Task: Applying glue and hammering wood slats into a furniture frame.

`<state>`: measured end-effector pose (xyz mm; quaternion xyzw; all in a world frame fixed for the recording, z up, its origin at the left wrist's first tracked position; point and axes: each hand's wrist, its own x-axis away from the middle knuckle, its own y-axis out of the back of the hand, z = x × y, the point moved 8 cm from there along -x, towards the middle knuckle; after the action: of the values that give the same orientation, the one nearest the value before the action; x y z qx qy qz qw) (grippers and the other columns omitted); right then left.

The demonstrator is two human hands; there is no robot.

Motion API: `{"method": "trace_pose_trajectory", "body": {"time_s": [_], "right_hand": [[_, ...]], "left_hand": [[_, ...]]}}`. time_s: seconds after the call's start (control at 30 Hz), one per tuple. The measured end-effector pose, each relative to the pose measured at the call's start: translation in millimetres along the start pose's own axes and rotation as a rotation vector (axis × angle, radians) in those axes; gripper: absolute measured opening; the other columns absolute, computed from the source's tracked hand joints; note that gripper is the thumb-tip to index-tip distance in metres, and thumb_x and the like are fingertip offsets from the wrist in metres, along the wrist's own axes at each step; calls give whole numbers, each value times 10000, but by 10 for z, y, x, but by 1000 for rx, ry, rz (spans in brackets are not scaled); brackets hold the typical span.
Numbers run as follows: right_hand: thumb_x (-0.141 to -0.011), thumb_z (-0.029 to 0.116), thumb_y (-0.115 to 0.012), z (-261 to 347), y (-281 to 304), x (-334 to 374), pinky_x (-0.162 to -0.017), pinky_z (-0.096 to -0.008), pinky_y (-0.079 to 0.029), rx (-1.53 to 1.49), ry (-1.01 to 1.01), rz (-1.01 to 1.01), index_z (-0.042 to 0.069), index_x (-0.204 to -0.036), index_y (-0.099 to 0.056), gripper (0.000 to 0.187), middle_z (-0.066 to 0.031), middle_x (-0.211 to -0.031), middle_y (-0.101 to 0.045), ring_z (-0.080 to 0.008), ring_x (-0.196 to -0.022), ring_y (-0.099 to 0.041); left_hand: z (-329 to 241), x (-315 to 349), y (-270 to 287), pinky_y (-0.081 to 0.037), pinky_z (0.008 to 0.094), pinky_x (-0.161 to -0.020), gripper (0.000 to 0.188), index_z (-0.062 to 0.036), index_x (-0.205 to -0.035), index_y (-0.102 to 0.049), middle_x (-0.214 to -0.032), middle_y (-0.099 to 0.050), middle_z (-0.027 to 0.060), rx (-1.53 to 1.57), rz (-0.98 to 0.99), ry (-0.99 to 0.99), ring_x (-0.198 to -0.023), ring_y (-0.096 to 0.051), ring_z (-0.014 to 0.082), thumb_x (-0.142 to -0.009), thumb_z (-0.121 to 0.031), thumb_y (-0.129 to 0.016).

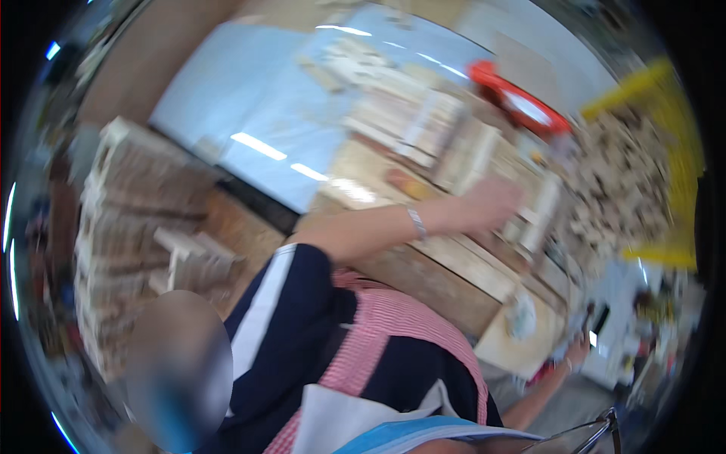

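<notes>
Head fisheye: near, facing down, apparently tilted.

"Any way straight across the wooden bench (461, 261)?"

"Runs into stacked wooden pieces (423, 121), with the left hand (493, 204) in among them."

"Further left, then?"

"Looks passable over the pale blue surface (249, 91), as far as the tall wood stack (144, 166) at the side."

"And to the right?"

"Gets tight: hemmed in by a red object (491, 79), then by heaped wood bits (620, 181) in a yellow container (684, 189)."

Pale wooden pieces (542, 212), close together
</notes>
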<state>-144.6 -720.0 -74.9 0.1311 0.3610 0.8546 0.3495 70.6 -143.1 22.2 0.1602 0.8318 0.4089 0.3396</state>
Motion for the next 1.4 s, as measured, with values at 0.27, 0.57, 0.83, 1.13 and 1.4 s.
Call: {"method": "trace_pose_trajectory", "body": {"time_s": [0.27, 0.57, 0.83, 1.13, 1.4], "right_hand": [[-906, 187, -604, 930, -477, -323, -803, -308, -496, 388, 223, 97, 47, -1197, -644, 325, -100, -1112, -683, -200, -924, -638], [-941, 231, -568, 1832, -715, -318, -871, -319, -479, 465, 556, -23, 40, -1204, -636, 332, -127, -1134, -667, -227, -980, -624], [-976, 195, -503, 3158, -1128, 309, -970, -340, -428, 256, 810, 109, 26, -1216, -622, 316, -104, -1210, -634, -248, -1101, -583], [-849, 20, -612, 5338, -2849, 2527, -782, -329, -503, -124, 1273, 458, 21, -1034, -665, 192, -124, -971, -669, -251, -870, -651], [-728, 158, -710, 5869, -3711, 3633, -675, -351, -449, 1, 1672, 374, 49, -921, -604, 246, -96, -835, -555, -256, -791, -559]], "left_hand": [[-172, 1161, 1933, -464, 415, -697, 307, -28, -954, -525, -933, -513, 142, -128, -298, 152, -828, -569, 307, -754, -170, -710], [101, 4752, 3403, -470, 434, -747, 234, -17, -1047, -557, -938, -581, 181, -709, -384, 1155, -868, -591, 370, -860, -137, -630], [352, 6095, 3284, -447, 458, -759, 267, -3, -1009, -559, -935, -591, 224, -702, -283, 1457, -917, -572, 414, -843, -191, -652], [474, 6540, 3352, -469, 384, -771, 288, -17, -1162, -530, -952, -617, 224, -460, -254, 1513, -879, -611, 356, -918, -167, -571], [568, 6531, 3260, -470, 402, -814, 352, 3, -1215, -512, -1038, -617, 250, -522, -196, 1405, -936, -608, 394, -924, -181, -588]]}}
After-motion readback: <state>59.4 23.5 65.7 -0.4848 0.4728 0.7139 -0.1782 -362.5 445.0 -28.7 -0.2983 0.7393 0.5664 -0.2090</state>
